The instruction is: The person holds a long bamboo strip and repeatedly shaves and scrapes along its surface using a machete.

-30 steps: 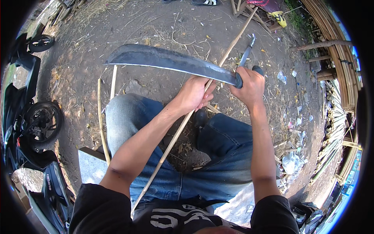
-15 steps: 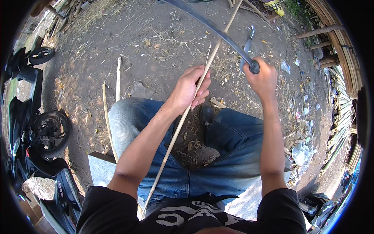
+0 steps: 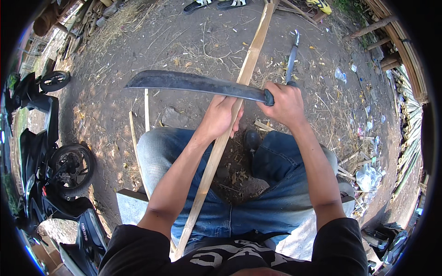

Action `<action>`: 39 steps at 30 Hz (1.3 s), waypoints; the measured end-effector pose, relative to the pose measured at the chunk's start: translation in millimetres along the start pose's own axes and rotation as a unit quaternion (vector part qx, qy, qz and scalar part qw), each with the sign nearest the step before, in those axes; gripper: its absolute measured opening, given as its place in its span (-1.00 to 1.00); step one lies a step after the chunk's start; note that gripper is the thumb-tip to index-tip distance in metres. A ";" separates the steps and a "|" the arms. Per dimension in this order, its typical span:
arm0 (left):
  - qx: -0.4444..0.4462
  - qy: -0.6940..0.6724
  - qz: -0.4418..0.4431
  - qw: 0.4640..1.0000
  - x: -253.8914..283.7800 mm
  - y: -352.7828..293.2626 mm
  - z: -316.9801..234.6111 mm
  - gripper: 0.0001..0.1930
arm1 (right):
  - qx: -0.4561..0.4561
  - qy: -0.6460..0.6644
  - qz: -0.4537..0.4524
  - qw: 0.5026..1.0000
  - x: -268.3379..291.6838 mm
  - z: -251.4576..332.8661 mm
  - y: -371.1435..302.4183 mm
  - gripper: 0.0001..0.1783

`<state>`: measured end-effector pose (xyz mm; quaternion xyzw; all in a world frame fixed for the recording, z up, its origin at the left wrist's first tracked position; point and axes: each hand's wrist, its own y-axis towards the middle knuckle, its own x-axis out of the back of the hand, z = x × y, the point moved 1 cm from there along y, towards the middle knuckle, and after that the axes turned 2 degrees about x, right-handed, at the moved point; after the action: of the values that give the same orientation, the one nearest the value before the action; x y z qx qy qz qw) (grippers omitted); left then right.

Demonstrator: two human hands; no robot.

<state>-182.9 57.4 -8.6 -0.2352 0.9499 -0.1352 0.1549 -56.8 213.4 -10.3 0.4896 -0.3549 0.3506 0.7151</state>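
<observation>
My left hand [image 3: 218, 117] is closed around a long pale strip of split bamboo [image 3: 206, 184]. The strip slants from near my waist, between my thighs, up to the far side of the ground, its broad face turned up. My right hand [image 3: 286, 103] grips the dark handle of a machete [image 3: 184, 83]. Its long dark blade points left and crosses over the strip just beyond my left hand. Whether the edge bites into the bamboo, I cannot tell. The fingers of my left hand are partly hidden behind the strip.
A second long-bladed tool [image 3: 291, 60] lies beyond my right hand. Thin strips [image 3: 146, 110] stand by my left knee. A motorcycle [image 3: 69, 170] is at left, bamboo poles [image 3: 407, 124] at right. Plastic litter [image 3: 368, 177] lies near my right leg; sandals [image 3: 198, 5] lie far ahead.
The machete has come down nearer and swung to point left across the strip. The bamboo has been turned from its narrow edge to its broad face. My right hand has moved left.
</observation>
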 end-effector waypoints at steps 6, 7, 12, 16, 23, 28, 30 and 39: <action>-0.001 -0.003 0.014 1.000 -3.3 0.9 -4.4 -0.51 | 0.018 -0.045 -0.037 0.998 2.6 -15.1 4.7 -0.73; 0.005 -0.006 0.027 1.000 -3.2 1.0 -4.7 -0.55 | 0.018 -0.047 -0.038 0.998 3.7 -18.7 6.0 -0.73; -0.032 -0.046 0.021 0.998 -5.8 -4.5 -7.8 -0.66 | -0.142 -0.070 -0.043 0.986 14.9 -47.3 10.3 -0.67; -0.005 -0.011 0.013 1.000 -4.7 -3.7 -10.0 -0.72 | -0.082 -0.063 -0.043 0.994 12.5 -24.7 -3.8 -0.67; -0.012 -0.034 0.036 0.999 -9.4 -6.6 -1.9 -0.73 | -0.010 -0.039 -0.018 0.999 12.0 -9.7 -9.7 -0.68; -0.025 -0.039 0.072 0.996 -17.8 -11.8 -0.3 -0.72 | -0.264 -0.099 -0.035 0.959 37.7 -63.9 4.8 -0.66; -0.020 -0.038 0.081 0.996 -19.6 -12.6 0.2 -0.71 | -0.283 -0.086 -0.036 0.955 36.4 -69.5 0.4 -0.66; 0.014 -0.037 0.079 0.996 -13.9 0.5 -0.1 -0.68 | -0.017 -0.084 0.041 0.995 22.6 -30.0 -12.7 -0.67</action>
<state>-171.5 64.6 -5.4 -0.1624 0.9571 -0.1270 0.2036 -29.7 241.9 -4.9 0.4902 -0.4392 0.3316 0.6758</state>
